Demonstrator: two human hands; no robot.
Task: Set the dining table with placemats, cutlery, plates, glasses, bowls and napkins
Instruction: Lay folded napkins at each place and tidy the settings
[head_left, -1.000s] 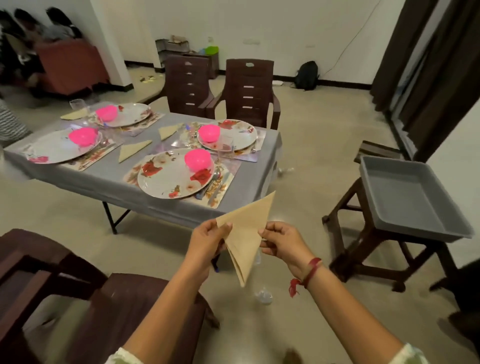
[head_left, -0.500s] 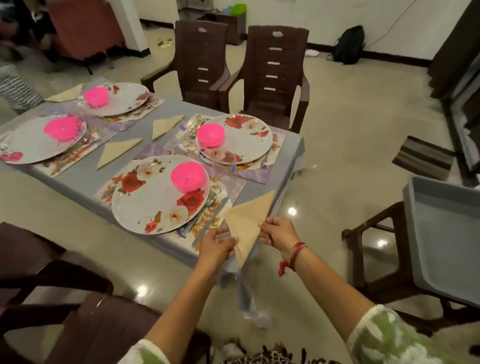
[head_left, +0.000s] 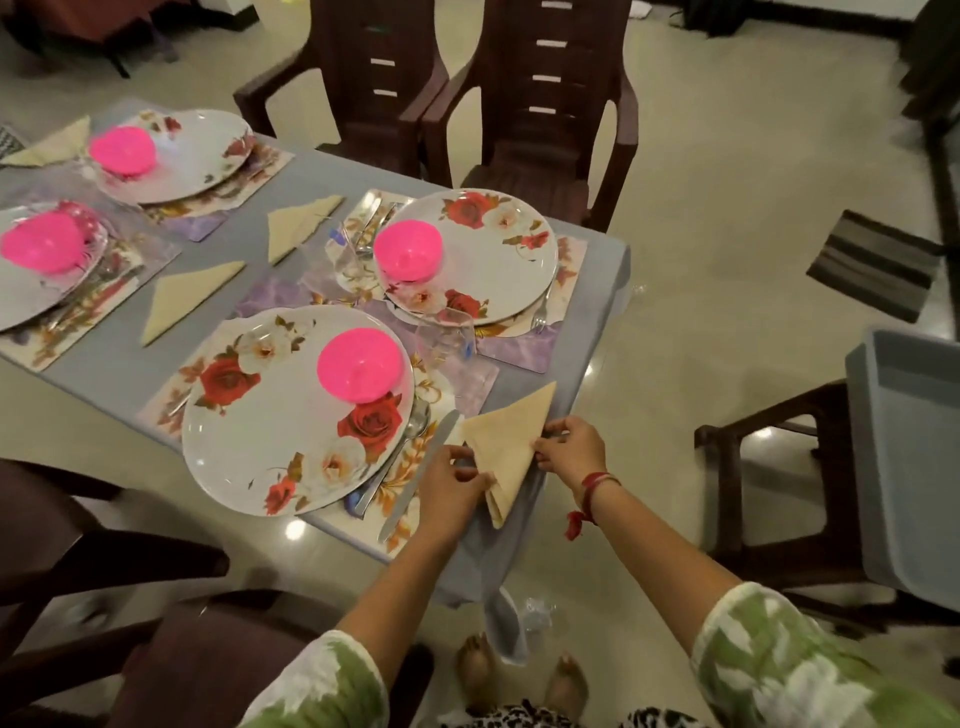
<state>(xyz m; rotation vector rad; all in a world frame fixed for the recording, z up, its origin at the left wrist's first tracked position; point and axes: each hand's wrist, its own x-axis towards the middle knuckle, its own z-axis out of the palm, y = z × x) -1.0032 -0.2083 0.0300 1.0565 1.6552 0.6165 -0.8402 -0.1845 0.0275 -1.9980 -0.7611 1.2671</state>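
A folded beige napkin (head_left: 506, 444) lies at the near right corner of the grey table (head_left: 597, 291), its tip over the edge. My left hand (head_left: 452, 486) pinches its left side and my right hand (head_left: 569, 447) pinches its right corner. Just left of it are a knife (head_left: 418, 478) and a spoon (head_left: 413, 431) on a floral placemat (head_left: 400, 499), beside a rose-patterned plate (head_left: 291, 410) with a pink bowl (head_left: 360, 366). A clear glass (head_left: 447, 338) stands behind the napkin.
Three more settings with plates, pink bowls and napkins (head_left: 187, 299) fill the table. Two brown chairs (head_left: 540, 98) stand at the far side, another chair (head_left: 130, 623) at near left. A grey tub (head_left: 904, 457) sits on a wooden stool at right.
I have stepped closer to the table. Both hands have brought the napkin down from the air onto the table's near right corner beside the cutlery.
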